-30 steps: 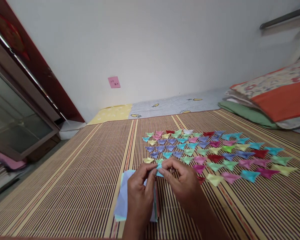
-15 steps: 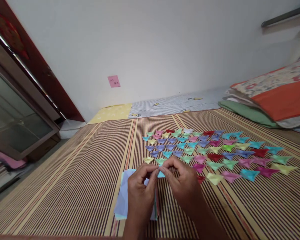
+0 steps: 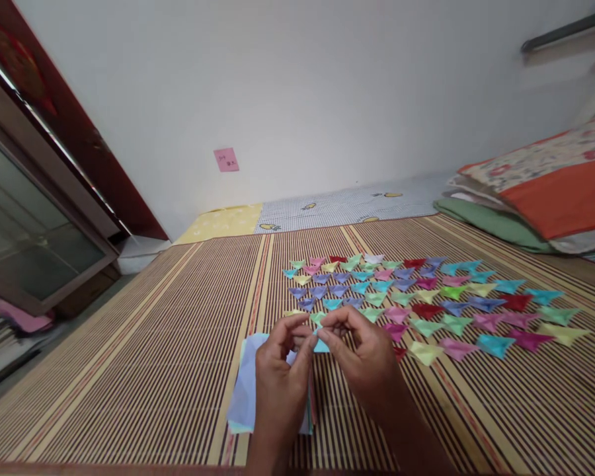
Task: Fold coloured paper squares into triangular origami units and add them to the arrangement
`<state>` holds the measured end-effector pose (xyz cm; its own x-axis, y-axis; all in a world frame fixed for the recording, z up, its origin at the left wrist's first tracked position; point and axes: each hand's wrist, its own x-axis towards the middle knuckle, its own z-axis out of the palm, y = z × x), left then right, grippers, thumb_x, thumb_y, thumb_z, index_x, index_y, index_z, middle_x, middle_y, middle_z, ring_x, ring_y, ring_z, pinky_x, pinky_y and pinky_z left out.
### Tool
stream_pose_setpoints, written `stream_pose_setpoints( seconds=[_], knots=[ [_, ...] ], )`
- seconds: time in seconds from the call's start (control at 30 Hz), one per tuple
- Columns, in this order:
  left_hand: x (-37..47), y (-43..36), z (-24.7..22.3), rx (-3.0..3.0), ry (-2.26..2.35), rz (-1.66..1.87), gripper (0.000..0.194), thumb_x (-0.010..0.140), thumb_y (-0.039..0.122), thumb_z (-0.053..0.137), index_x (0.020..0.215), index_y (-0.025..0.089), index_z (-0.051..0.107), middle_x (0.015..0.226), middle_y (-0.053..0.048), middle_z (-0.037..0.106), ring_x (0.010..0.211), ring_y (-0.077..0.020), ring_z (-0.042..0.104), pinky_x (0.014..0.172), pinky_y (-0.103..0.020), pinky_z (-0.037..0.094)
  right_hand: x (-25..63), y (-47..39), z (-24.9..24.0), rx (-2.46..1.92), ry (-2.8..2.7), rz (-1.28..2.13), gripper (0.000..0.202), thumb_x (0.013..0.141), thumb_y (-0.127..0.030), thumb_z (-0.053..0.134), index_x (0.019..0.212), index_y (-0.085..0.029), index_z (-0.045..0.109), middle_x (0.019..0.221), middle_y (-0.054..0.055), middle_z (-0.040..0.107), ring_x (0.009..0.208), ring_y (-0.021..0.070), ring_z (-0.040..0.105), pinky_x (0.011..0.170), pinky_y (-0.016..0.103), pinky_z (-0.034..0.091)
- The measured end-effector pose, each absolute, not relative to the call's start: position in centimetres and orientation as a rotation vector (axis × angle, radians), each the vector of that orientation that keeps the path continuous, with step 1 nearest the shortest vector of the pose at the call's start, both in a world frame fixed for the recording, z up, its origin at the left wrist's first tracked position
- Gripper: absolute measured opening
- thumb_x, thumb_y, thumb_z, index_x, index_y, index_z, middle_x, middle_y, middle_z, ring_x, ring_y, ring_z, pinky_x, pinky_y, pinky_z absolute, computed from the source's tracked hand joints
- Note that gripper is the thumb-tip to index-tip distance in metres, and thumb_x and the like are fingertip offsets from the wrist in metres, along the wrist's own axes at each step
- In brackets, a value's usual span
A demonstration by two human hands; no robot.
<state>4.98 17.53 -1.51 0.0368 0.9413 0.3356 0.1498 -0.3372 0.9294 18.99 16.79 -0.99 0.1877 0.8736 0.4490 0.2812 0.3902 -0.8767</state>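
Between my fingertips is a small light-blue paper piece, partly hidden by the thumbs. My left hand pinches its left side, and my right hand pinches its right side. Below and behind my left hand lies a stack of paper sheets, pale lavender on top, with other colours at its edges. Several rows of small folded paper shapes in blue, pink, red, green, yellow and purple spread over the striped mat, beyond and to the right of my hands.
A patterned cloth runs along the wall behind the mat. Folded bedding is piled at the right. A pink note hangs on the wall. At the left are a glass-panelled cabinet and a pile of papers.
The fingers of both hands have shifted slightly around the light-blue paper, with the index fingers a little more raised. The paper stays between the hands.
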Motion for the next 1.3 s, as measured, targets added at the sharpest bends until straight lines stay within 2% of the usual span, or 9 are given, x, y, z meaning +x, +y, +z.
stream_pose_setpoints(
  seconds=[0.07,0.2,0.37,0.43,0.53,0.67,1.03,1.3],
  knots=[
    [4.8,17.6,-1.4,1.578,1.116,1.298,0.02,0.092,0.03,0.068,0.109,0.019,0.07,0.085,-0.003,0.075,0.079,-0.0189,0.069,0.076,-0.03,0.055,19.0,16.8,-1.0,-1.139,-1.368,0.575,0.006,0.088,-0.024,0.063,0.082,-0.022,0.064,0.072,-0.001,0.066,0.068,0.0176,0.062,0.064,0.028,0.048],
    [4.6,17.6,-1.0,1.556,1.081,1.161,0.016,0.091,0.033,0.07,0.089,0.018,0.076,0.075,-0.003,0.074,0.071,-0.0176,0.066,0.067,-0.027,0.051,19.0,16.7,-1.1,-1.129,-1.373,0.586,0.007,0.089,-0.024,0.063,0.083,-0.022,0.064,0.072,-0.001,0.065,0.069,0.0174,0.062,0.064,0.028,0.048],
    [4.4,17.6,-0.7,1.421,1.112,1.318,0.02,0.088,0.035,0.072,0.077,0.018,0.073,0.064,0.0,0.069,0.061,-0.0158,0.063,0.059,-0.024,0.048,20.0,16.8,-1.1,-1.082,-1.361,0.815,0.022,0.098,-0.037,0.056,0.093,-0.02,0.069,0.079,0.001,0.068,0.075,0.0185,0.064,0.068,0.03,0.049],
    [4.3,17.6,-0.7,1.392,1.128,1.348,0.021,0.088,0.036,0.072,0.077,0.017,0.072,0.063,0.0,0.069,0.06,-0.015,0.061,0.058,-0.024,0.046,20.5,16.8,-0.9,-1.077,-1.401,0.915,0.021,0.096,-0.037,0.058,0.091,-0.02,0.07,0.077,0.0,0.067,0.074,0.0177,0.062,0.067,0.029,0.047],
    [4.2,17.7,-0.7,1.374,1.138,1.352,0.022,0.09,0.036,0.07,0.078,0.017,0.071,0.063,0.0,0.068,0.06,-0.0139,0.059,0.058,-0.023,0.045,20.6,16.7,-0.8,-1.094,-1.461,0.981,0.011,0.089,-0.029,0.066,0.086,-0.02,0.07,0.073,-0.002,0.064,0.068,0.0153,0.057,0.064,0.027,0.043],
    [4.2,17.7,-0.7,1.369,1.114,1.334,0.023,0.091,0.037,0.069,0.078,0.017,0.07,0.063,0.001,0.067,0.061,-0.0137,0.059,0.059,-0.023,0.045,20.0,16.5,-0.8,-1.08,-1.459,0.969,0.015,0.091,-0.027,0.062,0.08,-0.02,0.068,0.068,-0.003,0.061,0.063,0.0139,0.052,0.059,0.027,0.04],
    [4.4,17.5,-0.7,1.43,1.08,1.37,0.02,0.093,0.034,0.068,0.081,0.018,0.07,0.069,0.001,0.068,0.066,-0.0145,0.062,0.064,-0.024,0.049,19.5,16.7,-0.8,-1.026,-1.378,0.968,0.021,0.092,-0.029,0.062,0.074,-0.02,0.067,0.067,-0.001,0.065,0.065,0.0155,0.059,0.062,0.027,0.045],
    [4.4,17.5,-0.8,1.468,1.067,1.328,0.018,0.09,0.032,0.071,0.079,0.018,0.071,0.069,0.001,0.07,0.067,-0.0149,0.065,0.064,-0.024,0.05,19.7,16.9,-1.4,-1.012,-1.391,0.999,0.021,0.095,-0.029,0.058,0.083,-0.019,0.071,0.075,0.001,0.07,0.072,0.0174,0.064,0.067,0.028,0.047]
  ],
)
